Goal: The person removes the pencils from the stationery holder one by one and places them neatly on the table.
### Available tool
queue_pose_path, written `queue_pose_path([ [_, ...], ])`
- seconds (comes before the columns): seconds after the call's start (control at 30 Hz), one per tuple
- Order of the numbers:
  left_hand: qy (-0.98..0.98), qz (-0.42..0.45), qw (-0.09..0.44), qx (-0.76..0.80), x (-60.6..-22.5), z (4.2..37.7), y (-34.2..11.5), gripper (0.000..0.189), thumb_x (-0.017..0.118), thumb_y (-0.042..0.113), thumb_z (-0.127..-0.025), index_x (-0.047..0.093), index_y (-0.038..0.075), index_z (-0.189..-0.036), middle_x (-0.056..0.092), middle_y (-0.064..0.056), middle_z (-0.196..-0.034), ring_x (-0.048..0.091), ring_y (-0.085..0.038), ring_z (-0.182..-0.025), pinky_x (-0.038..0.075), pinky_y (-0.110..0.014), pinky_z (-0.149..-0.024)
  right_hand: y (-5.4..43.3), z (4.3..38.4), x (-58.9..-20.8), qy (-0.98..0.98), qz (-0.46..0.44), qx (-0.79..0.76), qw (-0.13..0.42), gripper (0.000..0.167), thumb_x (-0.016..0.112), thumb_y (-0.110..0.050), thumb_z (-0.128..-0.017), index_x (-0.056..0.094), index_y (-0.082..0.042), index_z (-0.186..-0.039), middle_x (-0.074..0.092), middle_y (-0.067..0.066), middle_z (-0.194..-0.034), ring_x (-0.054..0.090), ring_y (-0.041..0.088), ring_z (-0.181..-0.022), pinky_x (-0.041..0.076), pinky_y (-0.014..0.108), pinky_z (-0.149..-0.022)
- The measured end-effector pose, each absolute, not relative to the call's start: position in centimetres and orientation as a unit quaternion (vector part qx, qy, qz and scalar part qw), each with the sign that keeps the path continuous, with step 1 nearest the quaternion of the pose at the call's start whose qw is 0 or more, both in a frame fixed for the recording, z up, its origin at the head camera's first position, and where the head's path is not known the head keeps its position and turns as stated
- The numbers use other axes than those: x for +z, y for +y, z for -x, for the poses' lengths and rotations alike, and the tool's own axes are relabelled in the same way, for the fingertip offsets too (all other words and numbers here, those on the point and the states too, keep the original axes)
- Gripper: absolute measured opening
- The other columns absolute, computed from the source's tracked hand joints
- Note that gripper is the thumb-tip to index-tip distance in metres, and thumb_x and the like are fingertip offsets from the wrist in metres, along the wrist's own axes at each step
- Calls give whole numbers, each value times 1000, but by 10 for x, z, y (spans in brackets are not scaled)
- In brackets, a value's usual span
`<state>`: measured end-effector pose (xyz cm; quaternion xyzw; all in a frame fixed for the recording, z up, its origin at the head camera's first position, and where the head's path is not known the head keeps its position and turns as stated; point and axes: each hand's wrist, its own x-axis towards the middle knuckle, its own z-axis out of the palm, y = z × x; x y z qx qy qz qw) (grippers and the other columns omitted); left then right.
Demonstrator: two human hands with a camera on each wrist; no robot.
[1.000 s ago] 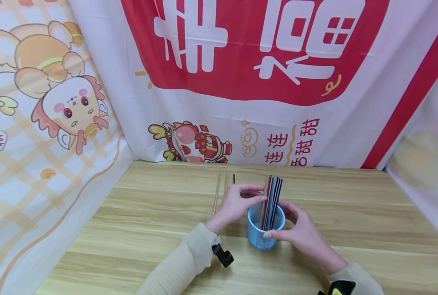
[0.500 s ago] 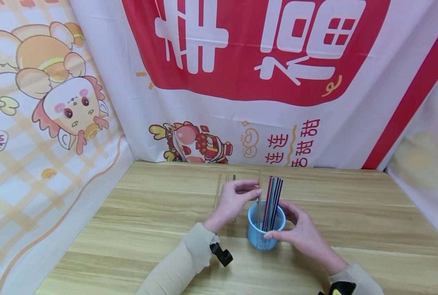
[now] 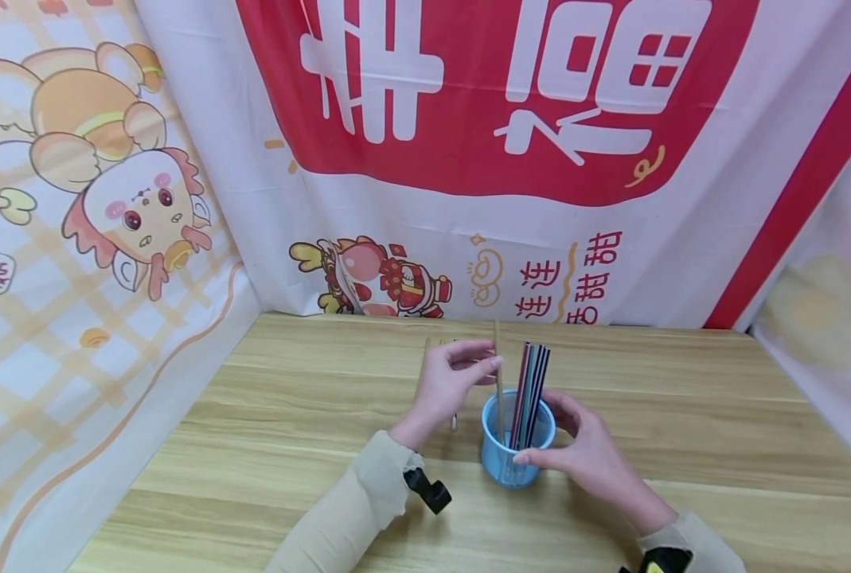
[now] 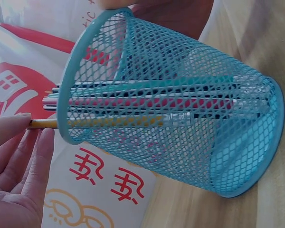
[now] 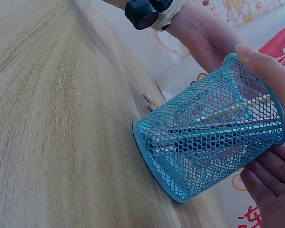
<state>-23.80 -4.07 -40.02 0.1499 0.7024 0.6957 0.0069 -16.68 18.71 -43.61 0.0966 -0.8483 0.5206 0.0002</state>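
Observation:
A light blue mesh pencil cup [image 3: 498, 463] stands upright on the table. My right hand [image 3: 593, 454] holds it from the right, thumb at the near side of the rim and fingers behind. My left hand [image 3: 448, 386] pinches a yellow pencil [image 3: 500, 410] between thumb and fingers near its upper part. Its lower end, with a pale tip, is still inside the cup, higher than the other pencils' ends in the left wrist view. Several dark, red and teal pencils [image 4: 147, 102] lean together inside the cup, apart from the yellow one.
Left of the cup, a few pencils lie on the wooden table [image 3: 267, 446], partly hidden by my left hand; pale ends [image 5: 150, 99] show in the right wrist view. Printed cloth [image 3: 468, 255] hangs behind the table and at both sides.
My left hand has drawn the yellow pencil upward and left, away from the bundle, and its top now stands higher than the others. The right hand and the cup stay put.

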Motion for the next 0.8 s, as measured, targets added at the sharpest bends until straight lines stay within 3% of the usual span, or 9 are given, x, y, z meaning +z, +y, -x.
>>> queue_pose_path([
  [0.27, 685, -135, -15, 716, -390, 240, -47, 31, 79, 13, -99, 75, 4, -128, 78, -17, -119, 80, -18, -96, 69, -34, -88, 188, 167, -436, -848, -98, 520, -1, 93, 99, -33, -78, 52, -5, -154, 67, 14, -146, 65, 35, -134, 52, 54, -118],
  [0.4, 677, -126, -25, 724, -385, 241, -50, 33, 79, 11, -98, 73, 2, -129, 78, -18, -120, 80, -15, -95, 69, -34, -88, 188, 167, -437, -849, -94, 520, -5, 93, 99, -32, -78, 52, -7, -154, 67, 12, -145, 65, 33, -134, 52, 50, -117],
  [0.8, 642, -104, -74, 756, -374, 243, -57, 31, 78, 6, -98, 72, -3, -127, 81, -15, -112, 78, -10, -89, 69, -34, -85, 188, 167, -436, -847, -92, 524, -7, 92, 99, -32, -78, 52, -7, -154, 67, 14, -145, 64, 35, -134, 50, 57, -119],
])
